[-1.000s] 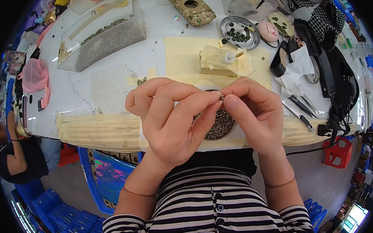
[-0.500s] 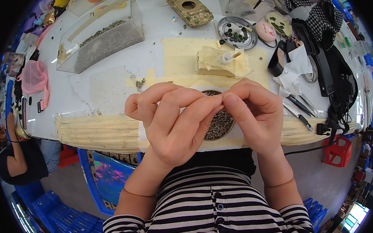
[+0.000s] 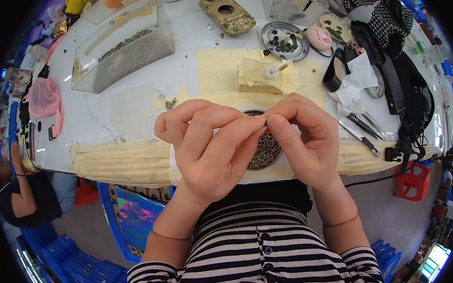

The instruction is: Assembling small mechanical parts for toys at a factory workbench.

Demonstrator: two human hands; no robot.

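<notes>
Above a round tin (image 3: 266, 155) of small grey-brown parts, my two hands meet fingertip to fingertip. My left hand (image 3: 211, 147) pinches with thumb and forefinger, its other fingers curled. Opposite it, my right hand (image 3: 308, 137) makes a similar pinch. Whatever sits between the fingertips is too small to make out. Just beyond the hands stands a block wrapped in yellowish tape (image 3: 256, 76), with a small white pot (image 3: 272, 71) and a thin stick in it. A few loose parts (image 3: 170, 103) lie on the table to the left of it.
A clear bin (image 3: 130, 59) of small grey parts stands far left. At the back are a camouflage toy tank hull (image 3: 227, 14) and a round metal dish (image 3: 284, 41) with dark green pieces. Tweezers (image 3: 366, 126) and a craft knife (image 3: 358, 137) lie right. A person (image 3: 29, 195) sits far left.
Both hands stay pinched together over the tin, with only a slight shift of the fingertips. The whole view has moved a little.
</notes>
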